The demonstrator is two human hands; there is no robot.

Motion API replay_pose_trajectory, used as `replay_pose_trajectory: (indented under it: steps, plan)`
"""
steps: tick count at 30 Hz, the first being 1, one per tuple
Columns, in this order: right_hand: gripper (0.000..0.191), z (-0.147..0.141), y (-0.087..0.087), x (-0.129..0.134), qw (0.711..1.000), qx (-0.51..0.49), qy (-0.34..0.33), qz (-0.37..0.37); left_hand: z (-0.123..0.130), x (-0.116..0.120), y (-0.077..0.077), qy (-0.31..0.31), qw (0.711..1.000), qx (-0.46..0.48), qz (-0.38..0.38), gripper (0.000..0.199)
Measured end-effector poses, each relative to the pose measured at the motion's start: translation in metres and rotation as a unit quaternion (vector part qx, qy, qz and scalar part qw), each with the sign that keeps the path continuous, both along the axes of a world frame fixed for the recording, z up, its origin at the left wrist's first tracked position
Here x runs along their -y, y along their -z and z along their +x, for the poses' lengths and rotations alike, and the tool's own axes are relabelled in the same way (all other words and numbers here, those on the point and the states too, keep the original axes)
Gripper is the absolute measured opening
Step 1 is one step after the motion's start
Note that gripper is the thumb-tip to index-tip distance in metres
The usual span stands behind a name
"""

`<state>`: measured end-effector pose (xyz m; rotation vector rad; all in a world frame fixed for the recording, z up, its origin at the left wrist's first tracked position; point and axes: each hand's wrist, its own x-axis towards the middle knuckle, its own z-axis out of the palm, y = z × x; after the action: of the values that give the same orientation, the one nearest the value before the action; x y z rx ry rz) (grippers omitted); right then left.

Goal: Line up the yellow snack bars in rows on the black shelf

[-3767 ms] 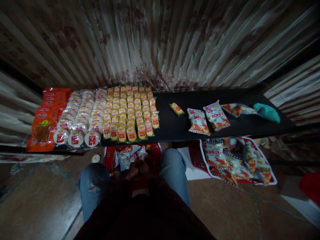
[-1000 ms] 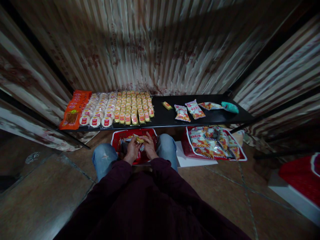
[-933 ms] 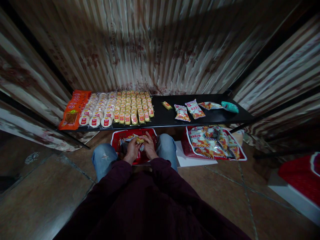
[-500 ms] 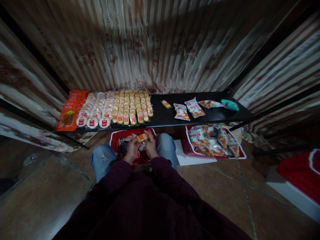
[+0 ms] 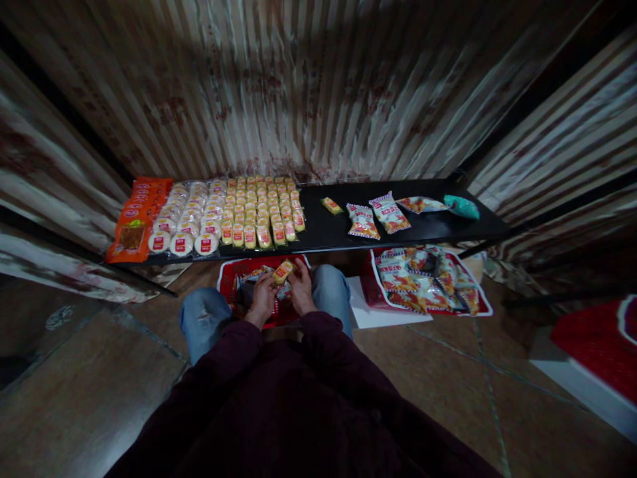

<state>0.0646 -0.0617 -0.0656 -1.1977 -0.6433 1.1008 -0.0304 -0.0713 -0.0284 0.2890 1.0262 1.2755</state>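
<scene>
A small wrapped snack cake, yellow with a red and white label, is held tilted between my hands. My left hand grips its lower left end, and my right hand has its fingers at the right end. Below them is a red basket with a white rim, holding packaged snacks partly hidden by my hands. Just beyond, the black shelf carries rows of similar snack cakes. One single snack cake lies apart to their right.
Round white packaged crackers and an orange packet fill the shelf's left end. Several snack bags and a green packet lie at right. A second red basket holds more bags. A striped curtain hangs behind.
The snack cake in my hands has been turned, so it now slants more steeply with its label facing up. My hands have stayed over the basket. The view has shifted very slightly.
</scene>
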Motion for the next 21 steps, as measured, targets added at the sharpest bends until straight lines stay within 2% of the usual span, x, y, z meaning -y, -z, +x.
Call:
replay_pose_trajectory:
  steps: [3, 8, 14, 21]
  plan:
    - [0.058, -0.001, -0.004, 0.000, 0.999, -0.037, 0.013, -0.027, 0.001, 0.000, 0.002, 0.006, 1.000, -0.009, 0.013, 0.024]
    - [0.057, -0.003, -0.006, -0.003, 0.996, -0.065, 0.061, -0.014, 0.004, 0.004, 0.001, 0.006, 0.999, -0.026, 0.044, 0.029]
    - [0.041, -0.002, -0.005, -0.003, 0.997, -0.036, 0.064, -0.018, 0.010, 0.006, -0.007, 0.006, 0.995, -0.064, 0.073, 0.030]
    - [0.030, -0.003, -0.016, 0.003, 0.999, -0.012, 0.041, -0.006, 0.013, 0.005, -0.006, 0.001, 0.992, -0.084, 0.092, 0.035]
